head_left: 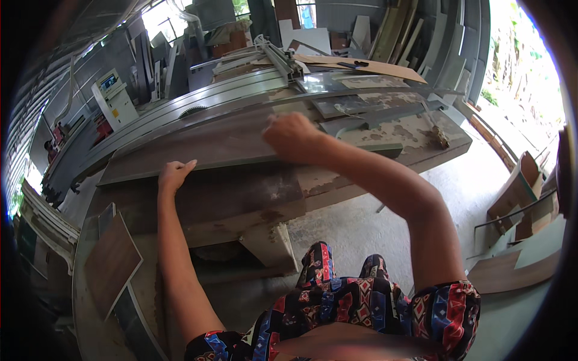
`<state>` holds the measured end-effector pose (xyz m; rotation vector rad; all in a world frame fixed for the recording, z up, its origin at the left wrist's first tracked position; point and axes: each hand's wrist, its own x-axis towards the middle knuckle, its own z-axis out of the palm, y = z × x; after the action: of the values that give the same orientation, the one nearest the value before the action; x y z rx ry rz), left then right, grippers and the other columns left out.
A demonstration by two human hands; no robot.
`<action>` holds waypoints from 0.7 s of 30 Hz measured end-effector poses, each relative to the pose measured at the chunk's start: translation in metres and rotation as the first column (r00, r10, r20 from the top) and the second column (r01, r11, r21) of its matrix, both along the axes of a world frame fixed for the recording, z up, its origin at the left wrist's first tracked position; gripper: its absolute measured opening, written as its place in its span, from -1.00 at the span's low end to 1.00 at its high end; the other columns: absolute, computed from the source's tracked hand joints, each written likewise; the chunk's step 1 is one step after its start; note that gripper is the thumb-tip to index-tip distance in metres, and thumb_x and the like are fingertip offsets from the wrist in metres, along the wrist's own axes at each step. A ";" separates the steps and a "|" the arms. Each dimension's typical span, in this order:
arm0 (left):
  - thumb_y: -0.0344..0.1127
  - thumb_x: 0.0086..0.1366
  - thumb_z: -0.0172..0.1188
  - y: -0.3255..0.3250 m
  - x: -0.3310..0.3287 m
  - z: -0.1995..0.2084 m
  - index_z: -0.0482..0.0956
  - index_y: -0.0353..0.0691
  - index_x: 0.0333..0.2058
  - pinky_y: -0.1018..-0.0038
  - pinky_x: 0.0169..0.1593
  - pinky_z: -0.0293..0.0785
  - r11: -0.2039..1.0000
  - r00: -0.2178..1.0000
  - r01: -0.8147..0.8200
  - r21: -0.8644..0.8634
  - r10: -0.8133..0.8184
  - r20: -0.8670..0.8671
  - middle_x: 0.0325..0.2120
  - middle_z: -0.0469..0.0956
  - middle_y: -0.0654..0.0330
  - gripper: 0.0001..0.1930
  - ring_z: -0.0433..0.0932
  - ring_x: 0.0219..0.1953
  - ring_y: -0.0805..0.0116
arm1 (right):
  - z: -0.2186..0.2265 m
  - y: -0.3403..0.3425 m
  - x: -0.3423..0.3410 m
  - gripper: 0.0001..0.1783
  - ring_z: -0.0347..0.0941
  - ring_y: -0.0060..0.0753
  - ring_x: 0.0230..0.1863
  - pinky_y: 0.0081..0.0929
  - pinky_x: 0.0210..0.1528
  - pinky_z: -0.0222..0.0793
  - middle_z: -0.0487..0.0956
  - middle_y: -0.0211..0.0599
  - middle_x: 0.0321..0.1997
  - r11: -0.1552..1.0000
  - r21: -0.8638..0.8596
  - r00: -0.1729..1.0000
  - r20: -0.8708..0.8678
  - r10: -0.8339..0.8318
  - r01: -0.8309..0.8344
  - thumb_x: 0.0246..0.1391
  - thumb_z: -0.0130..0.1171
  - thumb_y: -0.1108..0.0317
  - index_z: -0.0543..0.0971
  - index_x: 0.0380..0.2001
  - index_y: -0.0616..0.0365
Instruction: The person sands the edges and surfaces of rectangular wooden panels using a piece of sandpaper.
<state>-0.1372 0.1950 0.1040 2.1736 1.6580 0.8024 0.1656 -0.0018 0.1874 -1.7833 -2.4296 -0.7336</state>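
Note:
A long dark brown board [205, 141] lies across the saw table [337, 195]. My left hand [174, 175] is closed on the board's near edge, its thumb along the top. Over the board's right part is my right hand [292, 137], closed like a fist and a little blurred at the fingers; whatever they hold, if anything, is hidden. Beyond the board's far edge a toothed circular saw blade [192, 111] stands up from the table. To the right of my right hand, a narrow dark strip [382, 150] rests on the worn tabletop.
Long metal rails [241, 87] run behind the blade. A white control cabinet [114, 99] stands at the far left. Panel offcuts [114, 262] lean at the near left, and curved wooden pieces [518, 192] stand at the right. Tall boards [409, 36] lean at the back.

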 end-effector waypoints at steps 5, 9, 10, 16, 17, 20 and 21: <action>0.14 -0.14 0.44 -0.020 -0.009 0.003 0.59 -0.36 -0.23 0.33 -0.06 0.41 0.993 0.993 0.112 -0.020 -0.111 0.044 -0.25 0.57 -0.02 -0.33 0.54 -0.10 0.17 | -0.009 -0.048 0.082 -0.59 0.52 -0.07 -0.25 -0.22 -0.28 0.48 0.46 -0.05 -0.14 0.989 0.105 0.942 -0.327 -0.067 0.107 -0.04 -0.01 0.55 0.43 -0.06 0.03; 0.13 -0.25 0.51 -0.037 -0.016 0.004 0.54 -0.29 -0.04 0.30 0.16 0.29 0.996 0.997 0.070 -0.058 -0.072 -0.030 0.05 0.43 -0.10 -0.18 0.37 0.15 0.07 | -0.044 -0.091 0.131 -0.62 0.49 0.01 -0.28 -0.18 -0.33 0.41 0.46 -0.14 -0.23 0.938 0.287 0.870 -0.492 -0.031 0.196 0.02 0.03 0.47 0.39 -0.04 0.01; 0.13 -0.25 0.51 -0.042 -0.017 0.003 0.54 -0.29 -0.04 0.30 0.16 0.29 0.994 0.995 0.092 -0.053 -0.094 -0.023 0.05 0.43 -0.10 -0.18 0.37 0.15 0.07 | -0.054 -0.101 0.140 -0.62 0.49 0.01 -0.28 -0.18 -0.33 0.41 0.46 -0.14 -0.23 0.928 0.330 0.877 -0.481 0.009 0.172 0.02 0.03 0.47 0.39 -0.04 0.01; 0.25 -0.21 0.42 -0.065 -0.001 0.010 0.38 0.07 0.17 -0.03 0.31 -0.03 0.990 0.933 -0.115 -0.080 0.080 -0.352 0.28 0.16 0.06 -0.08 -0.01 0.35 -0.02 | -0.094 -0.140 0.173 -0.42 0.50 0.02 -0.14 -0.18 -0.18 0.44 0.49 -0.14 -0.08 0.872 0.363 0.736 -0.677 0.005 0.328 -0.01 0.12 0.47 0.32 0.13 -0.10; 0.26 -0.20 0.40 -0.071 0.006 0.013 0.37 0.08 0.18 -0.10 0.30 -0.08 0.982 0.889 -0.175 -0.068 0.128 -0.440 0.28 0.16 0.07 -0.09 -0.06 0.36 -0.06 | -0.098 -0.144 0.176 -0.29 0.49 0.01 -0.07 -0.19 -0.09 0.42 0.48 -0.14 -0.01 0.893 0.311 0.617 -0.786 0.049 0.325 -0.07 0.17 0.50 0.25 0.19 -0.14; 0.26 -0.16 0.37 -0.086 0.037 0.024 0.35 0.08 0.18 -0.18 0.29 -0.15 0.993 0.880 0.065 -0.097 -0.103 -0.464 0.27 0.17 0.07 -0.11 -0.12 0.37 -0.10 | -0.105 -0.146 0.181 -0.04 0.48 -0.07 0.01 -0.24 0.02 0.40 0.48 -0.11 0.07 0.885 0.337 0.508 -0.850 0.141 0.320 -0.20 0.27 0.58 0.12 0.30 -0.18; 0.26 -0.16 0.37 -0.093 0.052 0.025 0.35 0.08 0.18 -0.18 0.29 -0.15 0.989 0.890 0.115 -0.092 -0.144 -0.432 0.27 0.17 0.07 -0.11 -0.12 0.37 -0.10 | -0.107 -0.146 0.182 0.08 0.48 -0.14 0.02 -0.28 0.05 0.39 0.50 -0.08 0.06 0.853 0.426 0.552 -0.808 0.207 0.303 -0.27 0.32 0.62 0.07 0.34 -0.18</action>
<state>-0.0853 0.1016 0.1291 2.5183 1.6723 0.2222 0.3475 -0.1476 0.0803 -1.4550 -1.3507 -0.3304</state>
